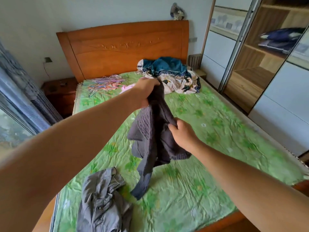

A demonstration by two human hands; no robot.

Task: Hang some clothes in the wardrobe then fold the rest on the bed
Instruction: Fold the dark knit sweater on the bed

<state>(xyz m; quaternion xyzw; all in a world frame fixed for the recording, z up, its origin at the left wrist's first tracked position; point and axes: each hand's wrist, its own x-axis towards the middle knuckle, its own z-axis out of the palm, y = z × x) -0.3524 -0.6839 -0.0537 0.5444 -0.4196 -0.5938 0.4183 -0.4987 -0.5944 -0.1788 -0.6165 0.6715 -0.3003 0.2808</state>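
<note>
A dark grey knitted sweater [150,136] hangs in the air over the green bed [192,190]. My left hand [147,92] grips its top edge, held high. My right hand [182,133] clutches a fold of it lower down on the right side. One sleeve dangles down almost to the sheet. A crumpled grey garment [102,201] lies on the bed near the front left. A pile of coloured hangers [105,82] rests near the headboard on the left, with a pink cloth [127,88] beside it, partly hidden by my left hand.
A bundled blue and white floral quilt [170,76] sits at the head of the bed. The wardrobe [260,64] stands on the right with a sliding door open, showing wooden shelves. A dark bedside cabinet [60,96] and a window are on the left.
</note>
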